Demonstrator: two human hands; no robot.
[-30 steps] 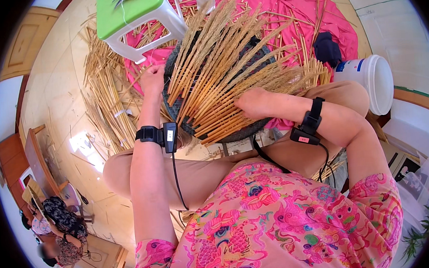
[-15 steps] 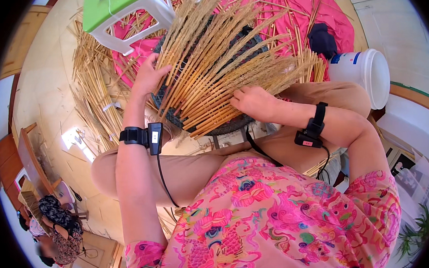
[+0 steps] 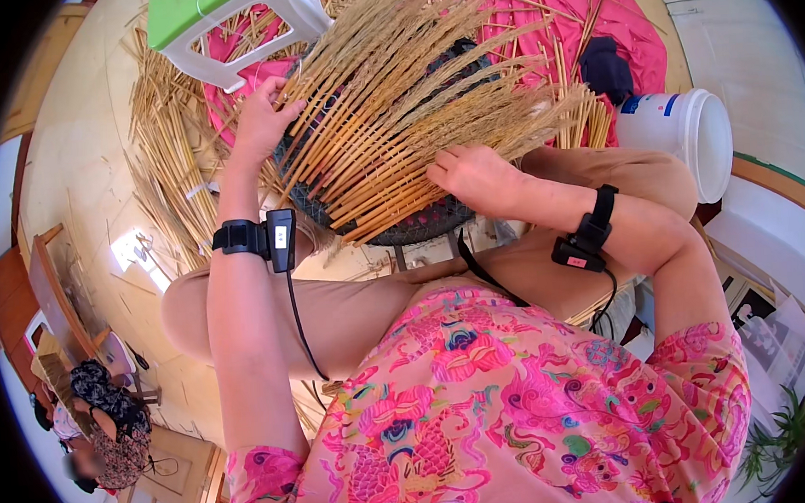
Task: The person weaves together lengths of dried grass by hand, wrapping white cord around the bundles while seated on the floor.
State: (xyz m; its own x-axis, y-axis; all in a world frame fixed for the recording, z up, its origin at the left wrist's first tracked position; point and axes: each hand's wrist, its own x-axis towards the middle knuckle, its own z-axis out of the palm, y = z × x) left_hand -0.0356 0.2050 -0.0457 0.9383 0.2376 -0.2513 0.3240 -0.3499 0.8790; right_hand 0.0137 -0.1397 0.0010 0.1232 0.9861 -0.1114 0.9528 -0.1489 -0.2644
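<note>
A wide fan of dry grass stalks with feathery plumes [image 3: 392,77] lies across a dark round support [image 3: 401,231] over my lap. The bare stalk ends point toward me and the plumes spread away. At the fan's left edge, my left hand [image 3: 264,120] is curled round the outer stalks, its thumb on the near side. A thin white string [image 3: 256,74] runs down close to its fingers. On the right edge, my right hand [image 3: 476,175] has its fingers bent over the stalks where the plumes begin. Its fingertips are partly hidden.
A green-topped white stool [image 3: 223,32] stands at the far left. Loose straw stalks [image 3: 170,146] lie beside it. Pink cloth [image 3: 628,26], a dark cloth bundle [image 3: 605,71] and a white bucket [image 3: 682,142] are at right. Other people [image 3: 109,422] sit at the far lower left.
My left hand has shifted slightly up and left along with the fan's edge. My right hand has moved a little farther from me, still on the stalks. The view has tilted slightly.
</note>
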